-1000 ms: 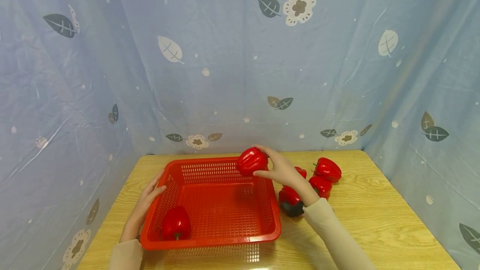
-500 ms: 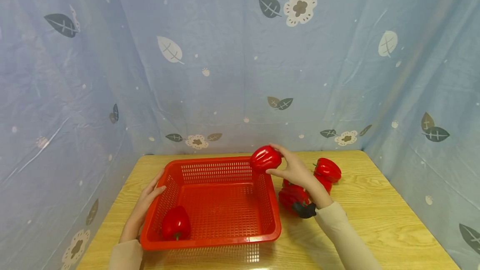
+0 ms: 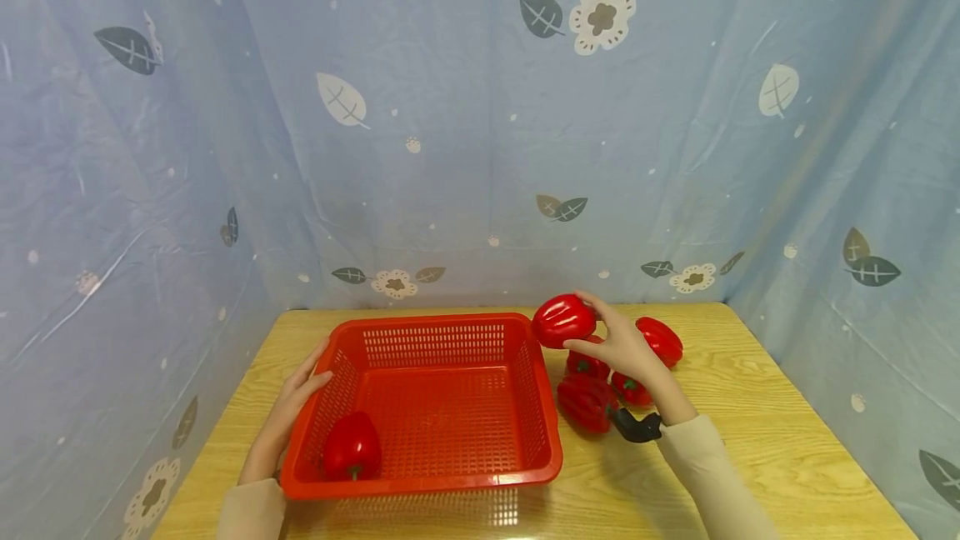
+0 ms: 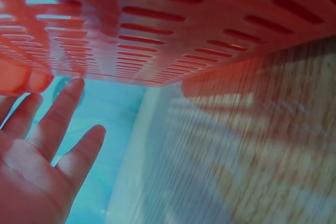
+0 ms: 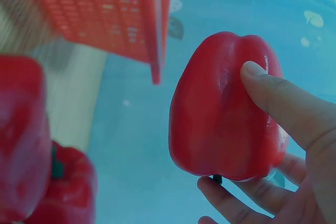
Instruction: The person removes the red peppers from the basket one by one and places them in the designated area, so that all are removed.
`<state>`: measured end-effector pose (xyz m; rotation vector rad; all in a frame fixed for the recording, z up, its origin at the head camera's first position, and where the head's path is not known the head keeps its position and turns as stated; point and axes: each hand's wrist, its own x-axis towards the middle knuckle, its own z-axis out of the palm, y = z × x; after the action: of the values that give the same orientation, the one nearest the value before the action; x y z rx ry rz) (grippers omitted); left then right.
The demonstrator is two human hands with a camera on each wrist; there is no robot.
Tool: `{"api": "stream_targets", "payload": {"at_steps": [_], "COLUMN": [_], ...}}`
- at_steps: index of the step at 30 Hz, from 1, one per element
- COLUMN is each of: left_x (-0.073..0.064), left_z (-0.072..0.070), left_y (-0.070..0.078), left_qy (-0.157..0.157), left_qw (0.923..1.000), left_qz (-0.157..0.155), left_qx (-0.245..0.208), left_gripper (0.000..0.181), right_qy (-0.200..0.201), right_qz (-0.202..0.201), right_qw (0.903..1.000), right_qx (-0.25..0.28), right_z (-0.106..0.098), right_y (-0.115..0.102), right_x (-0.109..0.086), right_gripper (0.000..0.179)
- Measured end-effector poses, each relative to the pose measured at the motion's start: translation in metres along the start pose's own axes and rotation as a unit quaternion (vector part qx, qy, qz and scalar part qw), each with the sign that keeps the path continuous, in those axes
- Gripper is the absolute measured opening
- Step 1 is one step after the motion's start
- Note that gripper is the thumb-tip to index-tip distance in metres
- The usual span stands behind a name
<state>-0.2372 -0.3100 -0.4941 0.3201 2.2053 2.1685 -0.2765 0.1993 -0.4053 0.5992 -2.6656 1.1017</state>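
Note:
My right hand grips a red bell pepper above the right rim of a red slotted plastic basket. In the right wrist view the thumb presses one face of the pepper, with the fingers beneath and behind it. My left hand rests against the basket's left side; in the left wrist view its fingers stretch out straight and spread beside the slotted wall. Another red bell pepper lies in the basket's near left corner.
Right of the basket, several red bell peppers lie on the wooden table, including a near one and a far one. A black device sits at the right wrist. A blue patterned curtain encloses the back and sides.
My right hand has carried its bell pepper rightward from over the basket's far right corner to just beyond the right rim. The left hand and the basket have stayed put.

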Motion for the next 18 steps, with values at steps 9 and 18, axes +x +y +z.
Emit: {"api": "stream_targets", "payload": {"at_steps": [9,18], "left_x": [0.0,0.0], "left_z": [0.001,0.0], "left_y": [0.0,-0.003], "left_qy": [0.004,0.002], "left_qw": [1.0,1.0], "left_qz": [-0.005,0.008], "left_qx": [0.006,0.005], "left_gripper": [0.056,0.056], "right_qy": [0.014,0.03], "right_qz": [0.024,0.051], "right_qw": [0.9995,0.9981], "right_qx": [-0.016,-0.015], "right_z": [-0.012,-0.026], "right_y": [0.02,0.04], "right_x": [-0.015,-0.03], "right_gripper": [0.081,0.082]}}
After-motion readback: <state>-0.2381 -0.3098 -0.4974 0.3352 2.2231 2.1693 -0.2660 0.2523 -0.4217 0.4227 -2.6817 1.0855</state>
